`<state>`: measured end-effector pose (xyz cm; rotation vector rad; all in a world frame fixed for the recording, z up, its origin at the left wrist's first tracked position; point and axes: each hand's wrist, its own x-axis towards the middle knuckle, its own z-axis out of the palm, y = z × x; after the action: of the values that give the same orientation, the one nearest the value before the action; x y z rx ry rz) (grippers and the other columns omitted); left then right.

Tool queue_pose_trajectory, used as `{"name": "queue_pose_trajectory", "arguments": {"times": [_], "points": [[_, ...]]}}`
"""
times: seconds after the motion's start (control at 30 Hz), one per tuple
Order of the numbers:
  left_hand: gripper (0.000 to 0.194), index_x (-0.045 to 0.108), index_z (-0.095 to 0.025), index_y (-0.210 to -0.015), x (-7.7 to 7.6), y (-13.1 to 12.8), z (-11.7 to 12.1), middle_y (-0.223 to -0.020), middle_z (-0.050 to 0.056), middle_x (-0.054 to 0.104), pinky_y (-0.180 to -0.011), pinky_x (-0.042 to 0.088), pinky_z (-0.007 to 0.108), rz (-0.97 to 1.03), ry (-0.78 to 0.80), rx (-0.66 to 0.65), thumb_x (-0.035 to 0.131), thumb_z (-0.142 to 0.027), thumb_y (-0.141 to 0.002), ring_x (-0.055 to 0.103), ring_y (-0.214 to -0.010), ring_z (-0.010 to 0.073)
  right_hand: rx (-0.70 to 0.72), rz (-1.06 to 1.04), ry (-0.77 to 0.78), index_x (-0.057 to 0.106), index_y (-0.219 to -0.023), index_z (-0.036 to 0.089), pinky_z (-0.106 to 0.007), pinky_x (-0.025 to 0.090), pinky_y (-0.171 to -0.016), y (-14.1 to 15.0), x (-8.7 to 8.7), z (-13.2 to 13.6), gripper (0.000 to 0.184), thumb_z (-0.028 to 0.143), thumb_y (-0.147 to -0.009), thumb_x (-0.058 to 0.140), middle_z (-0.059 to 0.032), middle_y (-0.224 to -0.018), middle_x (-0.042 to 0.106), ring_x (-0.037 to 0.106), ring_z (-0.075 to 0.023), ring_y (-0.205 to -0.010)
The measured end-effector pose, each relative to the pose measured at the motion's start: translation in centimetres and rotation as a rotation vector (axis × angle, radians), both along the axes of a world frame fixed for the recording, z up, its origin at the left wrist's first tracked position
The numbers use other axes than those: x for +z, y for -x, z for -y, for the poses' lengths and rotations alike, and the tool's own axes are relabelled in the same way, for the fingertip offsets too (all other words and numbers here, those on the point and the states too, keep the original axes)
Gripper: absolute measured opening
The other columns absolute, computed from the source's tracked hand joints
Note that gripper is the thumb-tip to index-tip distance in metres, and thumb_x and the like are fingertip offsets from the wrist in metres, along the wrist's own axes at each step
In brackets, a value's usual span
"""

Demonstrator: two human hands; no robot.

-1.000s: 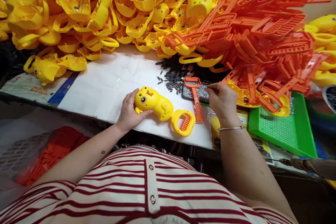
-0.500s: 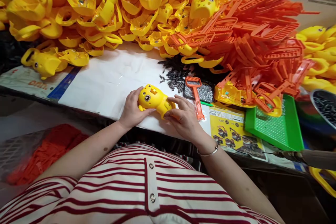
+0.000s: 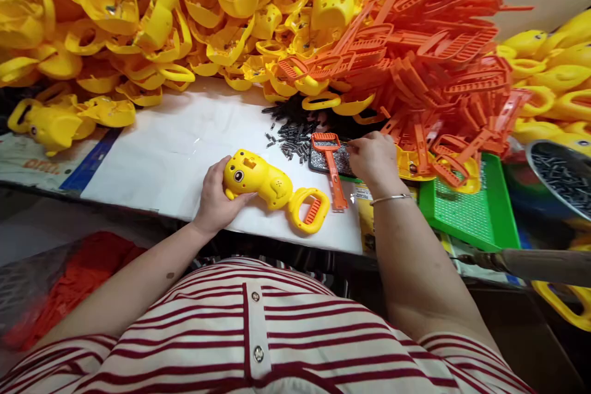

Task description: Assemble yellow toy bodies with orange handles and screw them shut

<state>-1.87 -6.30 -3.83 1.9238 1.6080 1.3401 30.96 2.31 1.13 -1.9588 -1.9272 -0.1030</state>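
My left hand (image 3: 216, 196) is closed around the head end of a yellow animal-shaped plastic toy (image 3: 272, 186), which lies on the white sheet with its eye and square opening facing up. The toy's loop handle (image 3: 296, 221), with a ribbed orange strip inside, points toward the right and no hand touches it. Over the right end of a dark tray of small silvery screws (image 3: 344, 159), my right hand (image 3: 376, 160) has its fingers drawn together; what they hold, if anything, is hidden. Across the tray's left part lies an orange handled strip (image 3: 333, 172).
Yellow toy shells (image 3: 231, 43) are heaped along the back, beside a pile of orange strips (image 3: 415, 68). Small black cylinders (image 3: 295, 138) lie near the tray. To the right are a green basket (image 3: 501, 209), a container of dark pieces (image 3: 566, 178) and a screwdriver-like tool (image 3: 530, 263).
My right hand has left the toy and moved right to the screw tray. The toy's loop handle now shows. My left hand stays on the toy, and the whole view has shifted slightly.
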Motion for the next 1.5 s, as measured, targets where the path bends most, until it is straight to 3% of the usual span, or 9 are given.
{"name": "queue_pose_trajectory", "arguments": {"times": [0.13, 0.37, 0.53, 0.67, 0.77, 0.97, 1.27, 1.4, 1.5], "points": [[0.086, 0.045, -0.02, -0.137, 0.2, 0.3, 0.1, -0.125, 0.012, 0.057, -0.102, 0.05, 0.042, 0.009, 0.0, 0.004, 0.086, -0.037, -0.063, 0.06, -0.117, 0.0275, 0.019, 0.207, 0.15, 0.076, -0.092, 0.01, -0.046, 0.041, -0.08, -0.3, -1.0, -1.1, 0.032, 0.022, -0.083, 0.049, -0.0203, -0.099, 0.064, 0.051, -0.034, -0.098], [0.087, 0.045, -0.021, -0.136, 0.7, 0.3, 0.2, -0.123, 0.011, 0.057, -0.1, 0.052, 0.041, -0.006, 0.002, 0.009, 0.087, -0.036, -0.061, 0.061, -0.115, 0.0273, -0.035, 0.114, 0.127, 0.072, -0.094, 0.01, -0.049, 0.042, -0.087, 1.1, 0.2, -0.1, 0.031, 0.021, -0.086, 0.044, -0.0212, -0.099, 0.066, 0.054, -0.0342, -0.098], [0.088, 0.045, -0.021, -0.137, 0.4, 0.4, 0.1, -0.124, 0.011, 0.057, -0.101, 0.051, 0.042, 0.009, 0.01, 0.009, 0.086, -0.038, -0.061, 0.061, -0.116, 0.0275, -0.021, -0.281, 0.055, 0.07, -0.089, 0.015, -0.038, 0.046, -0.076, 1.3, 1.0, 2.1, 0.025, 0.028, -0.086, 0.048, -0.0122, -0.085, 0.069, 0.059, -0.0241, -0.082], [0.088, 0.044, -0.021, -0.138, 0.3, 0.5, 0.0, -0.126, 0.012, 0.056, -0.104, 0.049, 0.043, -0.004, 0.014, -0.008, 0.086, -0.038, -0.062, 0.06, -0.118, 0.028, 0.288, -0.552, 0.323, 0.069, -0.078, 0.017, -0.03, 0.046, -0.068, 2.1, 2.6, 5.2, 0.023, 0.037, -0.081, 0.058, -0.0044, -0.074, 0.068, 0.058, -0.0161, -0.069], [0.088, 0.044, -0.02, -0.138, 0.3, 0.6, 0.0, -0.126, 0.012, 0.056, -0.103, 0.049, 0.042, -0.004, 0.007, -0.008, 0.086, -0.039, -0.062, 0.06, -0.118, 0.0284, 0.447, -0.451, 0.495, 0.07, -0.078, 0.018, -0.026, 0.045, -0.067, 2.8, 3.7, 6.2, 0.019, 0.033, -0.079, 0.058, -0.0021, -0.074, 0.07, 0.058, -0.0141, -0.068], [0.088, 0.044, -0.02, -0.138, 0.2, 0.6, -0.2, -0.126, 0.012, 0.056, -0.105, 0.048, 0.043, 0.007, 0.004, -0.01, 0.086, -0.039, -0.063, 0.059, -0.119, 0.0287, 0.498, -0.106, 0.548, 0.074, -0.082, 0.017, -0.025, 0.042, -0.068, 4.3, 5.4, 5.6, 0.02, 0.017, -0.08, 0.054, -0.0052, -0.083, 0.073, 0.06, -0.0146, -0.071], [0.087, 0.044, -0.021, -0.138, 0.3, 0.6, 0.0, -0.127, 0.013, 0.056, -0.104, 0.049, 0.043, 0.001, -0.002, -0.023, 0.085, -0.037, -0.064, 0.059, -0.119, 0.0284, 0.526, 0.518, 0.38, 0.069, -0.087, 0.01, -0.031, 0.037, -0.065, 7.2, 5.5, 10.3, 0.028, 0.003, -0.087, 0.043, -0.0132, -0.083, 0.068, 0.058, -0.0198, -0.071], [0.086, 0.045, -0.019, -0.137, 0.5, 0.6, 0.1, -0.126, 0.013, 0.056, -0.104, 0.049, 0.043, -0.007, 0.004, -0.028, 0.085, -0.039, -0.064, 0.059, -0.119, 0.0283, 0.463, 0.46, 0.251, 0.066, -0.11, 0.009, -0.033, 0.042, -0.073, 6.8, 4.8, 11.9, 0.033, 0.005, -0.091, 0.04, -0.0164, -0.098, 0.067, 0.059, -0.0224, -0.081], [0.087, 0.045, -0.019, -0.137, 0.6, 0.6, 0.1, -0.126, 0.013, 0.057, -0.104, 0.049, 0.042, -0.001, 0.005, -0.021, 0.085, -0.039, -0.063, 0.059, -0.119, 0.0281, 0.311, 0.314, 0.138, 0.066, -0.115, 0.013, -0.037, 0.043, -0.077, 4.4, 3.9, 9.3, 0.034, 0.011, -0.092, 0.042, -0.0167, -0.105, 0.065, 0.056, -0.0246, -0.087]]}}
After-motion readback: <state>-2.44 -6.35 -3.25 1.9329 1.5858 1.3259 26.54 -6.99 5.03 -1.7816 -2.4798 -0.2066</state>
